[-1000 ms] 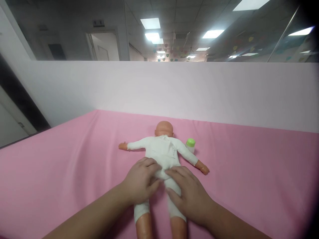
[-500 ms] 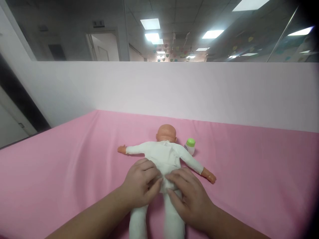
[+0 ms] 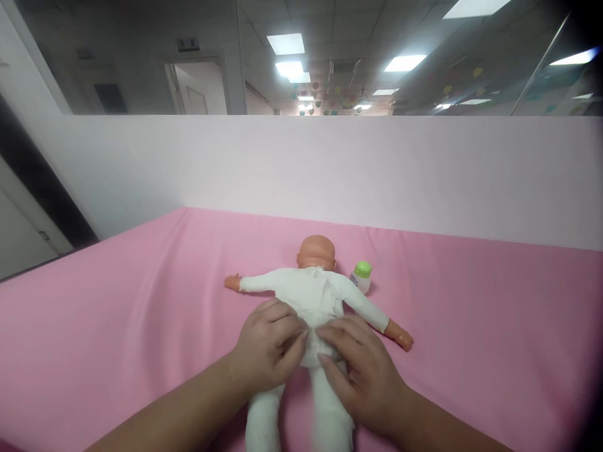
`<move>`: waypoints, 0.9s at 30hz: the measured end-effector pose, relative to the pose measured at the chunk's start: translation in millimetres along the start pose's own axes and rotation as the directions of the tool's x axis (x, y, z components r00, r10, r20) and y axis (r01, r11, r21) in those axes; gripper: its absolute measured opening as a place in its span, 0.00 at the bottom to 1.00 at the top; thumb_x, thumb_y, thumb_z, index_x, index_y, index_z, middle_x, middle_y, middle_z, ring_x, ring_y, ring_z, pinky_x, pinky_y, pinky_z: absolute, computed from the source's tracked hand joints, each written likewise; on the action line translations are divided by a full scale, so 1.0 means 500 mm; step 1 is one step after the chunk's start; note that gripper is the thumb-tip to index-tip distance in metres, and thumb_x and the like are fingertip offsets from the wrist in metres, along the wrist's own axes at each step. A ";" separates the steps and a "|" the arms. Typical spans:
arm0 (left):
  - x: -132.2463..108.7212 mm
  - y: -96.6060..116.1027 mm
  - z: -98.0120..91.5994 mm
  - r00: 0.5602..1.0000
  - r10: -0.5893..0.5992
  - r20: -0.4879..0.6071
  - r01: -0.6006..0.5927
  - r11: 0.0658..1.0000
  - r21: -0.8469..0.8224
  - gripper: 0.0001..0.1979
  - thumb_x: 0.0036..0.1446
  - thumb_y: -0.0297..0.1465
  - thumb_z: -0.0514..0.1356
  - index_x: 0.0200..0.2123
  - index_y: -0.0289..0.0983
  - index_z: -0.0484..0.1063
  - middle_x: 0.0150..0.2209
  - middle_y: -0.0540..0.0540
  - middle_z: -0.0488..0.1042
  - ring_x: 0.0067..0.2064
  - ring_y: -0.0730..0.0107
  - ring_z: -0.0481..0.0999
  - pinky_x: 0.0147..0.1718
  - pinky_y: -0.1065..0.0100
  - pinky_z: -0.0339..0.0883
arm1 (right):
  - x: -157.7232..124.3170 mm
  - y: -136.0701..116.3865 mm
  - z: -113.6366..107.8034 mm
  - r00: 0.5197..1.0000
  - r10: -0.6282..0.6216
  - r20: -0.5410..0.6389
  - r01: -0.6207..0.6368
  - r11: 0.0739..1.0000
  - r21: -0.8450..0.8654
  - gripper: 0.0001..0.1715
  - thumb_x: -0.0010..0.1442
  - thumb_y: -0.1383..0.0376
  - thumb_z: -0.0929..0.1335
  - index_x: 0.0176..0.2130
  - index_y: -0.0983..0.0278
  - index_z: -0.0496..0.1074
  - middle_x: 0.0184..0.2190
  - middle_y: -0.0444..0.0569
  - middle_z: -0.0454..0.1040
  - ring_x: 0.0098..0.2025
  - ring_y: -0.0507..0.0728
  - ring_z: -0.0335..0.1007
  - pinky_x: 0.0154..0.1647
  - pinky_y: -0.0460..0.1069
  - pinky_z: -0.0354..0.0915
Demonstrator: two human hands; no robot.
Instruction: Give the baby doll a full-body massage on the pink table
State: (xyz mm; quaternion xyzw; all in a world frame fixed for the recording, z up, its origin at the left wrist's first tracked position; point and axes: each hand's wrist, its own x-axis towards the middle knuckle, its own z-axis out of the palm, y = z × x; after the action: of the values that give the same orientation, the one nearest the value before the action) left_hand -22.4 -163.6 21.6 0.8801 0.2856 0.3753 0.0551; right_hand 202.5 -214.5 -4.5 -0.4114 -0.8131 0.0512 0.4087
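Observation:
A baby doll with a white cloth body and a bare plastic head lies face down, its arms spread to the sides. My left hand rests on the left of its lower back, fingers curled and thumb close to the forefinger, pinching at the cloth. Opposite it, my right hand lies over the right hip, with a gap between thumb and fingers, the fingertips touching the cloth. Parts of the doll's hips and upper legs are hidden beneath both hands.
Beside the doll's head, to the right, stands a small jar with a green lid. A pink sheet covers the surface under everything. Behind it rises a white wall panel, with a glass pane above.
The right hand's thumb and fingers have shifted slightly right on the doll's lower back. The left hand stays nearly in place, and the view has shifted a little.

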 end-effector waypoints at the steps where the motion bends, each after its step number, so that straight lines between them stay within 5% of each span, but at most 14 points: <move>1: 0.000 -0.001 0.001 1.000 -0.003 -0.018 0.003 1.000 0.022 0.12 0.61 0.27 0.58 0.46 0.40 0.77 0.39 0.42 0.77 0.40 0.60 0.74 0.42 0.56 0.68 | -0.003 0.004 0.003 1.000 -0.010 -0.027 0.009 0.999 -0.037 0.23 0.66 0.66 0.67 0.60 0.59 0.70 0.55 0.54 0.74 0.58 0.65 0.69 0.62 0.64 0.66; 6: 0.009 0.002 0.009 0.987 -0.118 0.108 0.106 0.989 0.106 0.22 0.60 0.31 0.61 0.58 0.41 0.72 0.54 0.40 0.75 0.55 0.51 0.72 0.55 0.48 0.65 | -0.007 0.023 0.017 0.989 0.081 0.121 -0.062 0.986 -0.156 0.34 0.67 0.59 0.68 0.68 0.62 0.62 0.66 0.56 0.67 0.68 0.68 0.61 0.68 0.67 0.61; 9: 0.016 0.007 0.012 0.965 -0.189 0.182 0.168 0.978 0.122 0.17 0.61 0.32 0.60 0.53 0.42 0.76 0.49 0.42 0.77 0.51 0.52 0.74 0.52 0.49 0.67 | -0.003 0.026 0.018 0.975 0.114 0.188 -0.086 0.985 -0.153 0.32 0.67 0.59 0.68 0.67 0.61 0.64 0.66 0.55 0.68 0.68 0.67 0.62 0.69 0.67 0.60; 15: 0.016 0.014 0.000 0.968 -0.192 0.160 0.183 0.981 0.071 0.14 0.57 0.31 0.61 0.47 0.41 0.78 0.42 0.43 0.77 0.44 0.55 0.75 0.45 0.54 0.68 | 0.002 0.014 0.001 0.984 0.090 0.152 -0.080 0.994 -0.075 0.31 0.61 0.61 0.71 0.62 0.61 0.69 0.59 0.55 0.74 0.62 0.66 0.68 0.65 0.65 0.65; 20: 0.018 0.012 -0.018 0.950 -0.228 0.214 0.250 0.965 -0.079 0.06 0.60 0.31 0.61 0.34 0.40 0.78 0.30 0.48 0.75 0.33 0.64 0.74 0.33 0.63 0.67 | 0.012 -0.001 -0.013 0.986 0.088 0.139 -0.102 0.990 0.097 0.15 0.63 0.62 0.70 0.51 0.58 0.75 0.46 0.49 0.79 0.49 0.61 0.75 0.53 0.58 0.72; 23: 0.017 0.008 -0.019 0.961 -0.225 0.160 0.245 0.963 -0.115 0.10 0.64 0.31 0.59 0.31 0.39 0.77 0.27 0.49 0.74 0.32 0.66 0.74 0.33 0.64 0.66 | 0.013 -0.003 -0.011 0.991 0.089 0.103 -0.103 0.986 0.135 0.10 0.67 0.63 0.68 0.48 0.57 0.75 0.43 0.47 0.78 0.46 0.59 0.74 0.50 0.56 0.72; 27: 0.014 0.006 -0.014 0.994 -0.110 -0.001 0.110 0.991 -0.073 0.07 0.61 0.30 0.60 0.40 0.39 0.78 0.36 0.45 0.76 0.40 0.61 0.74 0.41 0.59 0.69 | 0.007 0.004 -0.001 0.999 0.036 -0.014 -0.036 0.998 0.052 0.17 0.68 0.66 0.67 0.55 0.57 0.73 0.50 0.51 0.76 0.54 0.62 0.71 0.58 0.60 0.69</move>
State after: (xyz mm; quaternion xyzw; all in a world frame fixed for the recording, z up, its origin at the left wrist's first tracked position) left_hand -21.8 -163.4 31.7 0.8594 0.3201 0.3840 0.1070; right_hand 202.8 -210.8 -3.0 -0.4157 -0.8010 0.0763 0.4240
